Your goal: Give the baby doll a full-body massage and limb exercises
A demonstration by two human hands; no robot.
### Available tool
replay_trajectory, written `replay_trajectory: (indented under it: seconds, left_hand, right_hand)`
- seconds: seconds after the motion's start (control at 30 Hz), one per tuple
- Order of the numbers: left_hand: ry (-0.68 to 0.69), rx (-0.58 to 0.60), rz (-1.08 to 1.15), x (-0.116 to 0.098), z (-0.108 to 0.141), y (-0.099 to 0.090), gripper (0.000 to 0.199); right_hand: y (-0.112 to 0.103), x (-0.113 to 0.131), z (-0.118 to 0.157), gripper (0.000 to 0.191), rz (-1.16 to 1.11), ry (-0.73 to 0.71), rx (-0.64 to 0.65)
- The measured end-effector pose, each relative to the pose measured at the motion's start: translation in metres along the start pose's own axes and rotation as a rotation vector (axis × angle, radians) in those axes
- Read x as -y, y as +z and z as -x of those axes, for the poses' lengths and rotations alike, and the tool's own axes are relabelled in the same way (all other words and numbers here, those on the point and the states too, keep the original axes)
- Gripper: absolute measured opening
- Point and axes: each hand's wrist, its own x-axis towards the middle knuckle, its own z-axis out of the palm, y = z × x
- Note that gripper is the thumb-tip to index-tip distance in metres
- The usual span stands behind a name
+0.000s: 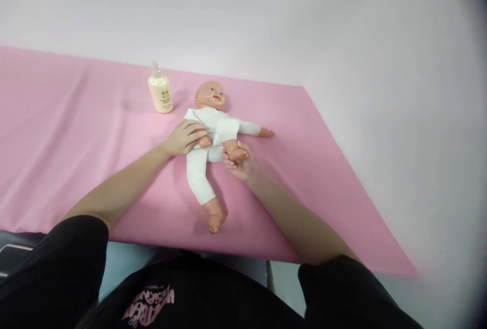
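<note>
bending one leg [228, 129] of the doll [208, 116] toward its belly looks like the step in hand, and the next move seems to call for steady support; the doll lies face up between both grips, the right grip [242, 166] curled round the raised foot [236, 153], the left grip [185, 137] resting on its side, whether grasping i cannot tell; beyond, a bottle [161, 95] stands on the pink-covered bench [304, 182]

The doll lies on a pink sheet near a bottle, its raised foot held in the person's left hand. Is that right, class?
The hand is wrong: the head view shows the person's right hand holding that raised foot, not the left hand. The doll lies on the pink sheet near a bottle.
</note>
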Motion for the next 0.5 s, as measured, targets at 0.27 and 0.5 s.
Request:
replay_trajectory:
  seconds: [0.27, 0.5]
  left_hand:
    - [-0.115, -0.021, 0.08, 0.0, 0.001, -0.001, 0.04]
    - [-0.466, -0.318, 0.23, 0.012, 0.009, 0.003, 0.054]
  right_hand:
    - [-0.005, 0.0, 0.001, 0.042, 0.043, 0.02, 0.152]
    - [-0.016, -0.006, 0.004, 0.062, 0.222, -0.031, 0.502]
